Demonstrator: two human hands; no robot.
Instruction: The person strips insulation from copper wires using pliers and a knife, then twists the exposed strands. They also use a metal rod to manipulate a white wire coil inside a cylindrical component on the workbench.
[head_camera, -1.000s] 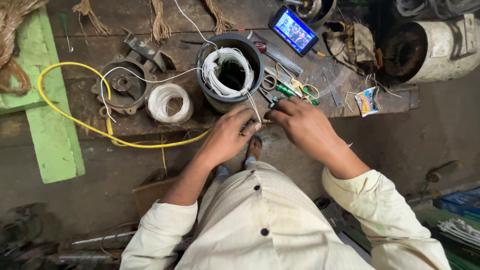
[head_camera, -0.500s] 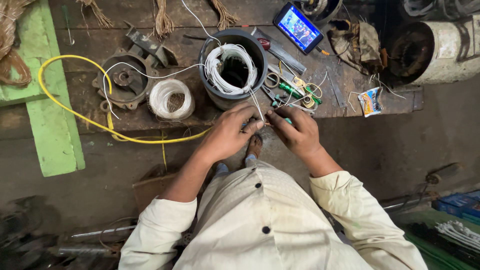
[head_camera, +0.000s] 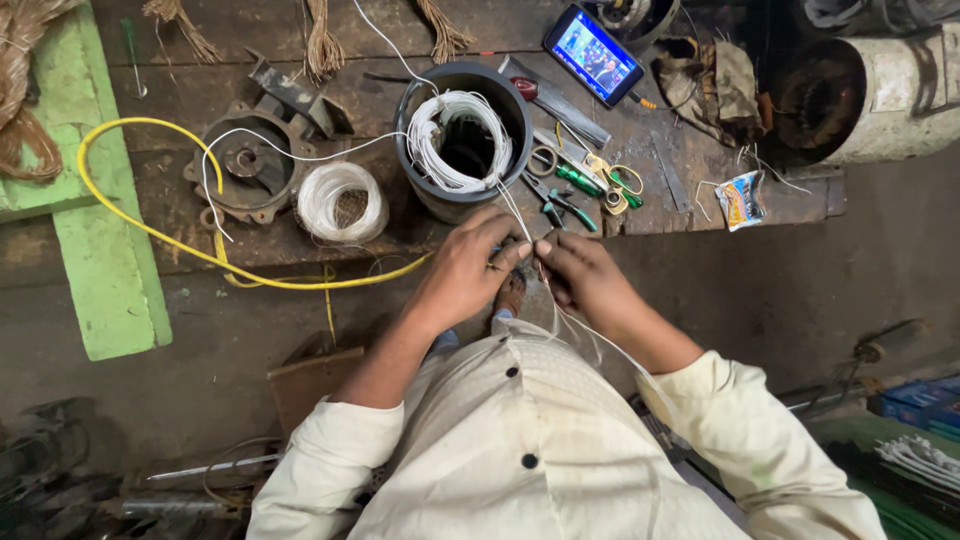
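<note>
A thin white wire (head_camera: 520, 225) is pinched between the fingertips of the left hand (head_camera: 470, 270) and the right hand (head_camera: 580, 275), which are held close together just in front of the front edge of the workbench (head_camera: 690, 205). The left thumb and fingers are pressed together on the wire; the right fingers are curled and closed on it just beside them. From the pinch the wire is led up to a white wire bundle (head_camera: 460, 140) draped over the rim of a dark motor stator housing (head_camera: 462, 135), which stands upright near the middle of the bench, and another strand is seen trailing down past the right forearm. A coil of white sleeving (head_camera: 342, 203) lies flat just left of the housing, with a round cast motor end cover (head_camera: 245, 165) beside it. A yellow hose (head_camera: 150, 215) is looped across the left part of the bench and along its front edge. Green-handled pliers (head_camera: 565, 205) and scissors (head_camera: 560, 160) are laid right of the housing, a lit phone (head_camera: 594, 56) rests near the back edge, and a small snack packet (head_camera: 742, 198) lies toward the right end. A green wooden board (head_camera: 95, 260) is set at the left.
</note>
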